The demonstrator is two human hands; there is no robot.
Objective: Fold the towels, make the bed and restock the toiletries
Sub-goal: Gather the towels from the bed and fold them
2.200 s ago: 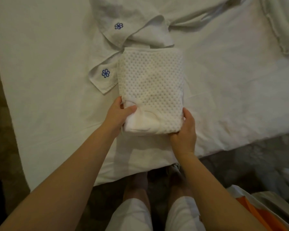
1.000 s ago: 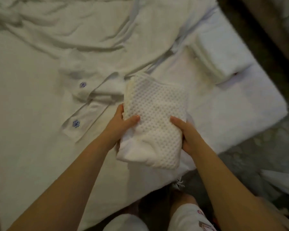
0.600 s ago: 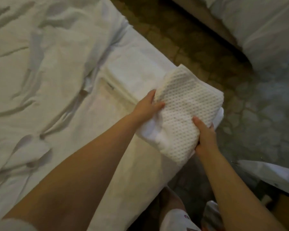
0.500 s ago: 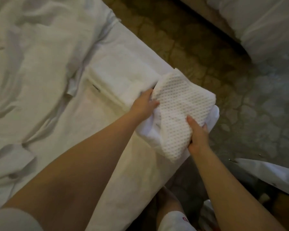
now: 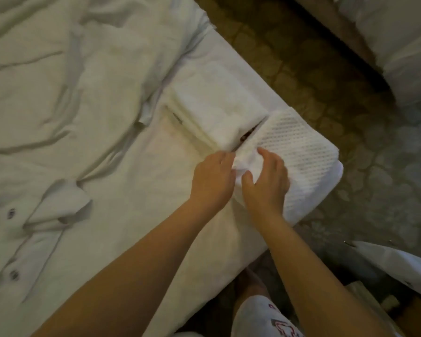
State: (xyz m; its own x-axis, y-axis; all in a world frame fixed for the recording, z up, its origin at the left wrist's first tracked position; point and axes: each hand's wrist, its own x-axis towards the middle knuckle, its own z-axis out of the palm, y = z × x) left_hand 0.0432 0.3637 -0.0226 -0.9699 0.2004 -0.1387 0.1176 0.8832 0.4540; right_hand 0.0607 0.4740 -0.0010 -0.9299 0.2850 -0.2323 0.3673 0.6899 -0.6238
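Your left hand [image 5: 213, 177] and right hand [image 5: 267, 181] pinch one corner of the waffle-weave towel [image 5: 299, 161], a bumpy folded rectangle beside the plush towel stack [image 5: 219, 110]

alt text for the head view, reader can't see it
Two hands work at the near corner of a folded waffle-weave towel on the corner of a bed: the right hand pinches a fold, the left hand touches its edge. A stack of smooth folded towels sits beside it; rumpled white bedding lies further left.
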